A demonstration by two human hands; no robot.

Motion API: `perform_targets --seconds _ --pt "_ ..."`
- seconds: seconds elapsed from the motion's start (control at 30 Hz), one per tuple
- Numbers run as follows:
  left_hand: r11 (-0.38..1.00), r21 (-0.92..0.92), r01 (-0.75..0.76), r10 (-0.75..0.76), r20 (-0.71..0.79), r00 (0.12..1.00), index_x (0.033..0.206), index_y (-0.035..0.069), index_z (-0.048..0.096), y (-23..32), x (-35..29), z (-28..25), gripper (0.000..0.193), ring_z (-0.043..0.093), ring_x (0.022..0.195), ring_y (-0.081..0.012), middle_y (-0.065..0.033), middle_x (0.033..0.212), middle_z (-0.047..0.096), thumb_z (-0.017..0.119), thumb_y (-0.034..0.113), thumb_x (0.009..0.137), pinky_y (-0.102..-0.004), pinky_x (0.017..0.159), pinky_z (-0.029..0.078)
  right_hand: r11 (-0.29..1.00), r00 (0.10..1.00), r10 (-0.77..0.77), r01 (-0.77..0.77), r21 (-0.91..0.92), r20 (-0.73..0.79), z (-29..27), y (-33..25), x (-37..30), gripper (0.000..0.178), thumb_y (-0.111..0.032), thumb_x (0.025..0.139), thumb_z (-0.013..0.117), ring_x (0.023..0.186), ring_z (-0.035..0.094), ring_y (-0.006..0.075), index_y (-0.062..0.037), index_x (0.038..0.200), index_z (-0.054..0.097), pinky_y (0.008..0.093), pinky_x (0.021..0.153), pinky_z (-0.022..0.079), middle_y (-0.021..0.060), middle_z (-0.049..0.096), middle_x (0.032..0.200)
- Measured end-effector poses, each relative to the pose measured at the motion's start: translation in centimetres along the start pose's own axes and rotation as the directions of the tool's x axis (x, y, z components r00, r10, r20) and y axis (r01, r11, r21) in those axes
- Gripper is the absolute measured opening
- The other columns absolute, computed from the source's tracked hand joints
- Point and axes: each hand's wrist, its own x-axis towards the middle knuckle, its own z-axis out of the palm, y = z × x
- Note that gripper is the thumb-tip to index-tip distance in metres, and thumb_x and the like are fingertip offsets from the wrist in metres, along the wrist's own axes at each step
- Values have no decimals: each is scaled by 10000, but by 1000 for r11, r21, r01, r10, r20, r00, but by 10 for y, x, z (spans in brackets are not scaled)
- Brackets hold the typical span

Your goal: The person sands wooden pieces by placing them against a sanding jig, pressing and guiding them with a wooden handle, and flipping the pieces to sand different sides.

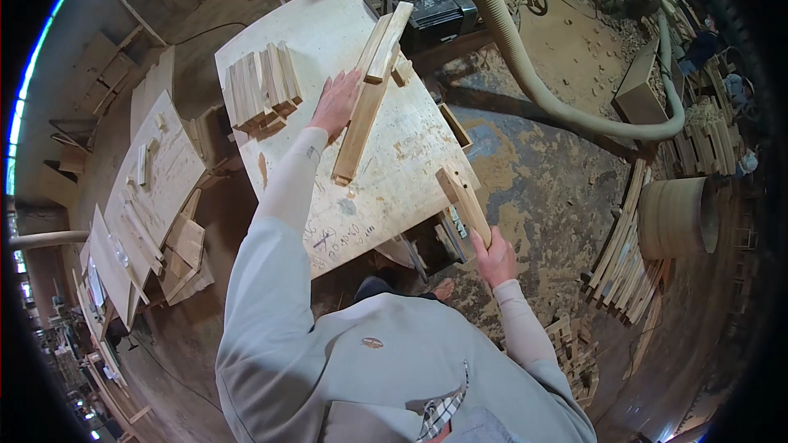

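Observation:
My left hand (336,105) lies on the pale plywood tabletop (320,25) with its fingers stretched out. Its fingertips are beside a long wooden board (362,135), on whose far end a narrower wooden strip (389,43) rests. In my right hand (496,259), off the table's near right corner, is a short wooden bar (465,203) with dark spots or holes near its far end. That end reaches over the table edge. To the left of my left hand is a stack of short wood pieces (261,86).
A black motor (439,12) stands past the table's far edge. A ribbed hose (525,74) curves along the right. Long strips (620,254) and a round drum (677,217) are on the floor at right. Another worktable (168,168) with offcuts stands at left.

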Motion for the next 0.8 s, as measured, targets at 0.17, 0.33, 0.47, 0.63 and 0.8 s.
perform_targets --seconds 0.17,0.33,0.47,0.63,0.8 --pt "999 35 25 -26 1 1000 1727 115 443 6 0 -3 549 340 1687 -412 -141 1796 446 416 296 1210 -568 1403 209 999 1000 4 -4 37 -7 4 6 2 593 -621 1074 661 926 724 572 -30 1024 652 648 790 552 320 761 946" --pt "999 32 42 -42 7 999 1727 122 440 12 -2 -5 551 340 1686 -415 -126 1800 443 415 311 1210 -568 1402 214 999 999 -10 11 43 -33 2 8 -1 610 -637 1071 655 930 724 572 -29 1021 651 653 801 548 317 763 952" --pt "995 43 88 -91 61 994 1720 98 441 13 4 1 559 337 1681 -430 -144 1797 442 454 303 1201 -556 1400 225 1000 1000 16 -16 10 -12 -3 9 -2 620 -647 1072 649 927 725 567 -30 1014 648 644 807 549 314 764 945" --pt "987 6 158 -157 -96 983 1703 39 442 -8 -2 8 620 328 1675 -457 -227 1789 417 542 328 1163 -551 1390 234 1000 1000 -8 8 26 11 -6 -3 0 629 -655 1069 652 927 729 561 -29 1009 649 637 805 550 314 765 942" --pt "971 -119 209 -223 -120 967 1639 24 523 32 -9 9 596 439 1607 -464 -273 1716 499 630 264 1103 -535 1353 315 1000 1000 -2 2 20 -26 -14 4 -3 567 -585 1084 682 821 715 508 -24 1004 659 573 727 517 264 732 850"
